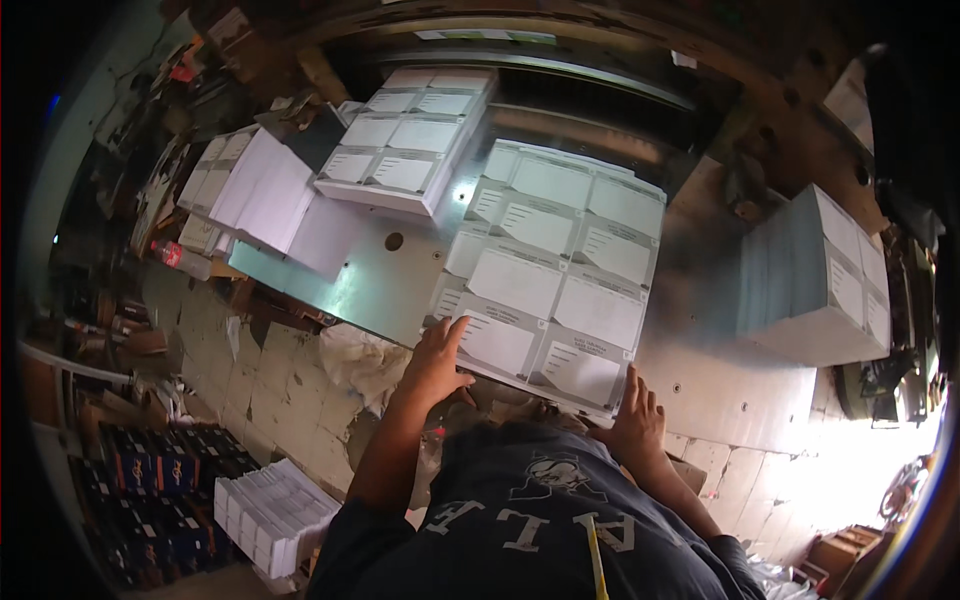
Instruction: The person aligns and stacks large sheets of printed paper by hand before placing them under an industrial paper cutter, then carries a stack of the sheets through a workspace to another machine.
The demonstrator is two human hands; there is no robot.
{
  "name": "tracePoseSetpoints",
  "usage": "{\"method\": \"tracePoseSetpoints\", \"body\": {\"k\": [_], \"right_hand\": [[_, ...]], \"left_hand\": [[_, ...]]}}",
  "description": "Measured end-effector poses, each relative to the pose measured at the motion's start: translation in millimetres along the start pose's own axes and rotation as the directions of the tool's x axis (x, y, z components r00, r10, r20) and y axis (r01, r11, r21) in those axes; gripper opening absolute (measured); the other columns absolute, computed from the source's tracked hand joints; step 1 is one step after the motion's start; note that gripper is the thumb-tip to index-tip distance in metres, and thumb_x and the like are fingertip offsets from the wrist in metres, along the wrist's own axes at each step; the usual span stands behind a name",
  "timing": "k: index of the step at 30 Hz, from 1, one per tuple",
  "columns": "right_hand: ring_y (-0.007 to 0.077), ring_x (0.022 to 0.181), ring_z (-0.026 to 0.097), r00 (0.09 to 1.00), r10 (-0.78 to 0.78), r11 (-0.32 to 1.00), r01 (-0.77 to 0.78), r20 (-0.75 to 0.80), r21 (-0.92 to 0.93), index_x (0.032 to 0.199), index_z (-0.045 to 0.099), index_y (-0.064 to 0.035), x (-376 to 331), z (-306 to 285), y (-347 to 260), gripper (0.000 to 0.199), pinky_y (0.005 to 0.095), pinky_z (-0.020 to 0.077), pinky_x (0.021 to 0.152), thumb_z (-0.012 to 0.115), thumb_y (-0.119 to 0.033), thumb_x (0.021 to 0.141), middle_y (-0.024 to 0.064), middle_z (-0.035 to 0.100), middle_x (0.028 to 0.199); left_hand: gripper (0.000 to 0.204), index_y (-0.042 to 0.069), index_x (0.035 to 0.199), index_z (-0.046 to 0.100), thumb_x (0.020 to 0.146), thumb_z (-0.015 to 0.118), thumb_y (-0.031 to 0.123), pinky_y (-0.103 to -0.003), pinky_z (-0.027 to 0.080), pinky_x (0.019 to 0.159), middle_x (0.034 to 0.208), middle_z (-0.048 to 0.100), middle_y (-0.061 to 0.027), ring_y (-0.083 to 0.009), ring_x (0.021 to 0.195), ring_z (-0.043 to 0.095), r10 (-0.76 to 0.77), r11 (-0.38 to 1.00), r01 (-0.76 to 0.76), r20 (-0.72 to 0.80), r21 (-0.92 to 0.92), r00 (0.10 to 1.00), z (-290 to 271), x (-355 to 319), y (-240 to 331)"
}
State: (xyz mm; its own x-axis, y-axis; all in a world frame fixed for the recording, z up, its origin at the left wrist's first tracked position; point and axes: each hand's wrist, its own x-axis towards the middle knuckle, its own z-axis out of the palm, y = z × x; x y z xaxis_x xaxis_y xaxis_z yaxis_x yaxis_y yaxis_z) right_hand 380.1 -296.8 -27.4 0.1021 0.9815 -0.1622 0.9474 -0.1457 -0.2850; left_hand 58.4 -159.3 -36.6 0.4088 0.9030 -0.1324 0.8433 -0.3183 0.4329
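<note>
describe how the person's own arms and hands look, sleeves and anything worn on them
The left hand and right hand are gloveless, with no ring, watch or bracelet that I can make out. Both forearms are uncovered, without cables. The dark sleeves stop short of them, on a dark shirt with pale lettering and an emblem.

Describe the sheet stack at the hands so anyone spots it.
Find the metal table, then its near edge by the person's dark shirt. The printed sheet stack there has the left hand and right hand at its near corners; the other stacks have none.
</note>
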Motion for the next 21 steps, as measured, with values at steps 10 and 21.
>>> {"method": "tracePoseSetpoints", "body": {"k": [10, 21], "right_hand": [[0.0359, 0.095, 0.065, 0.996, 0.058, 0.992, -0.066, 0.072, 0.103, 0.146, 0.027, -0.0005, 15.8, -4.6, 2.9, 0.1, 0.0454, 0.0516, 0.081, 0.081, -0.028, 0.066, 0.0201, 0.062, 0.107], [0.036, 0.11, 0.06, 0.977, 0.212, 0.858, -0.196, 0.021, 0.475, 0.145, 0.026, 0.0038, 19.1, 11.4, 6.9, 0.099, 0.0431, 0.0518, 0.089, 0.083, -0.03, 0.072, 0.0242, 0.055, 0.121]], "left_hand": [[0.074, 0.006, 0.13, 0.051, 0.064, 0.086, 0.013, -0.042, 0.046, 0.099, 0.129, 0.054, -0.0148, -0.0357, 0.119, 0.052, 0.057, 0.995, -0.063, -0.078, -0.074, 0.995, 2.2, -1.4, -3.3], [0.064, 0.007, 0.123, 0.057, 0.066, 0.084, 0.011, -0.042, 0.046, 0.097, 0.124, 0.057, -0.0134, -0.0344, 0.117, 0.053, 0.034, 0.992, -0.043, -0.075, -0.121, 0.997, -2.3, -0.8, -2.6]]}}
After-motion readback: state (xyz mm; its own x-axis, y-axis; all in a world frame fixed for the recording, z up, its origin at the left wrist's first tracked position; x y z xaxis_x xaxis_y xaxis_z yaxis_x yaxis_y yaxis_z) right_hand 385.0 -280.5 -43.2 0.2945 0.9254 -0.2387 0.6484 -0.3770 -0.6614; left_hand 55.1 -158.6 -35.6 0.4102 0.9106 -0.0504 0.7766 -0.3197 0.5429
